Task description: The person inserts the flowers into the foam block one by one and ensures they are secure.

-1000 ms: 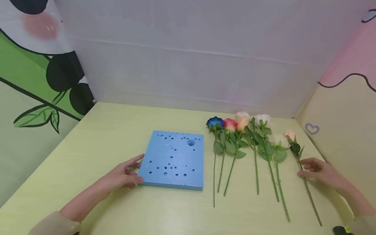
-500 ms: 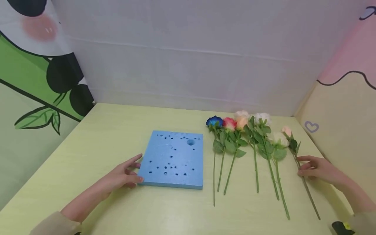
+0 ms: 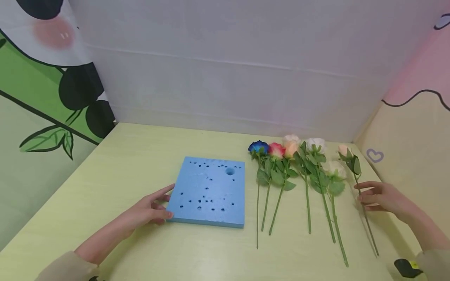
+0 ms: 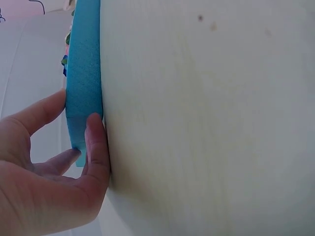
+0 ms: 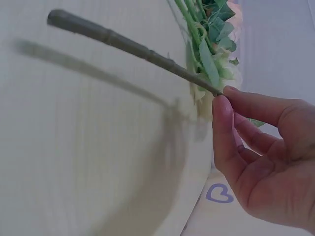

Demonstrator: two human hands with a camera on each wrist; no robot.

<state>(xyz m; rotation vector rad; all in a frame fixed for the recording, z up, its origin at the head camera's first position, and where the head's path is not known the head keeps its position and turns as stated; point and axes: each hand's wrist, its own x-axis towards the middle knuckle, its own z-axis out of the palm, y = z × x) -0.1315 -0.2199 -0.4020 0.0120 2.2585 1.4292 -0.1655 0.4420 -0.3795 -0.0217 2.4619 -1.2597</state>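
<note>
My left hand holds the front left corner of a blue foam block lying on the table. The thumb is at the corner and the other fingers lie along the left side; the left wrist view shows them around the block's edge. The block's top has several small holes and one larger one. My right hand pinches the stem of a pale pink artificial rose between thumb and fingertips. In the right wrist view the stem stands off the table, apart from its shadow.
Several artificial roses lie right of the block: a blue one, a red-pink one, peach ones and white ones. A white cloth wall stands behind the table. A small black object is by the right sleeve.
My right hand has picked the pink rose off the table, and its stem has turned to a steeper angle with a separate shadow. The left hand and foam block stay in place.
</note>
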